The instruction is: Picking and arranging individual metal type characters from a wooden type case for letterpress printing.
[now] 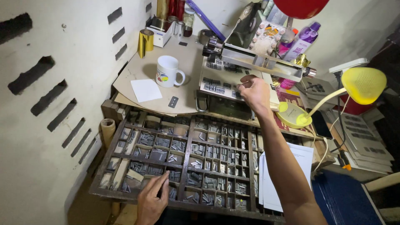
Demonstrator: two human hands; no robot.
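The right hand (254, 92), fingers pinched on something too small to identify, hovers over the grey metal composing tray (216, 85) at upper centre. The left hand (152, 199) rests open on the dark wooden compartmented type case (183, 162), lower left.

Purple bottle (303, 40) with pale label at back right, small white box (160, 36) at back left

Type tray (183, 164): we see a big, dark wooden tray split into many small boxes. It lies flat across the lower middle of the frame.

Metal letters (207, 182): we see small grey blocks heaped in most of the boxes.

Small block (241, 86): we see a tiny grey piece pinched in fingertips, upper middle of the frame.

Type plate (216, 83): we see a pale flat plate with rows of grey blocks, just left of the small block.
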